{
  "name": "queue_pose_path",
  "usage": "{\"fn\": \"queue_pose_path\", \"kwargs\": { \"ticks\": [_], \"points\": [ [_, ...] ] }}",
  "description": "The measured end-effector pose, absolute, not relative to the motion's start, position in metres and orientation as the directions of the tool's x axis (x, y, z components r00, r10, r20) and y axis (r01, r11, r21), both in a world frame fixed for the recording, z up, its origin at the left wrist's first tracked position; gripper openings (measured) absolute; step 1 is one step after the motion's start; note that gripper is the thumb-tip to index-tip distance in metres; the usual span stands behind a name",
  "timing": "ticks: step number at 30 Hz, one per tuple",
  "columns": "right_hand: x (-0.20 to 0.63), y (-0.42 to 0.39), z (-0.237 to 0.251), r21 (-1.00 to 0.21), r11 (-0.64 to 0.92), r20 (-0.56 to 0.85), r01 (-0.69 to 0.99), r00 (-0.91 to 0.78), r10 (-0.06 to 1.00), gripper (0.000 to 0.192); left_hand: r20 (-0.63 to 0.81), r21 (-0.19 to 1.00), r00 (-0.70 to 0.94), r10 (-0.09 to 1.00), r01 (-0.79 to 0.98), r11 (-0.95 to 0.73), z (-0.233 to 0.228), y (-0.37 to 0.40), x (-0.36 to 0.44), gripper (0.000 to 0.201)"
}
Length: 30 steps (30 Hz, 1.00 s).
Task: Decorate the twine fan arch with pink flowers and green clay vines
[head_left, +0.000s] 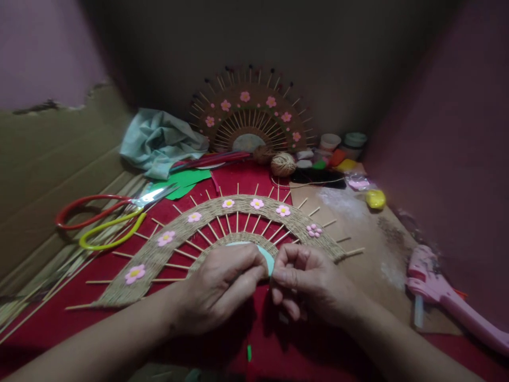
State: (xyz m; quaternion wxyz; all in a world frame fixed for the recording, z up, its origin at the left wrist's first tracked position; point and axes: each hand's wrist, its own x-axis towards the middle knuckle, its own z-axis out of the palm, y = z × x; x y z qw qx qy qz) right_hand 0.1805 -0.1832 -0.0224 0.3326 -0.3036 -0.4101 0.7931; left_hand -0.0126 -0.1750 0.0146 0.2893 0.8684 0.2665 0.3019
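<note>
In the head view we are pinching something tiny between our two hands at the near middle of the desk [358, 223]. Our left hand [222, 284] is curled nearly shut, thumb and fingers closing on the small piece, though we cannot tell what the piece is. Our right hand [306, 281] is closed the same way, fingertips meeting the left's, right at the pale blue half-disc [267, 255] that forms the hub of the woven fan [222, 217]. The fan is lying flat on the red cloth [119, 323], its sticks spreading toward the far edge, pink flowers [256, 203] along its band.

To do this well, we judge we should be keeping both wrists resting on the cloth and working the piece with fingertips only — steady, light pressure — so the hub is not shifting under us. The scissors [115, 212] are lying by the left edge, the glue gun [441, 294] at the right edge.
</note>
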Motion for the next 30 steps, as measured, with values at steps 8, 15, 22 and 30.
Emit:
{"fn": "queue_pose_path", "kwargs": {
  "ticks": [8,15,22,30],
  "points": [
    [0.172,-0.186,-0.012,-0.877,-0.474,-0.313,-0.077,-0.656,0.687,0.017,0.4,0.618,0.637,0.659,0.344,-0.707,0.006,-0.175,-0.014,0.023],
    [0.177,-0.207,-0.018,-0.822,-0.537,-0.42,-0.19,-0.436,0.796,0.023,0.258,0.62,0.696,0.67,0.413,-0.667,0.001,-0.173,-0.01,0.011],
    [0.228,-0.235,-0.013,-0.805,-0.337,-0.432,-0.489,0.092,0.897,0.044,0.191,0.085,0.82,0.54,0.534,-0.841,-0.012,-0.173,0.004,0.019],
    [0.236,-0.225,-0.003,-0.687,-0.21,-0.502,-0.696,0.245,0.829,0.032,0.246,-0.44,0.9,0.361,0.435,-0.786,-0.023,-0.186,0.015,0.04]
  ]
}}
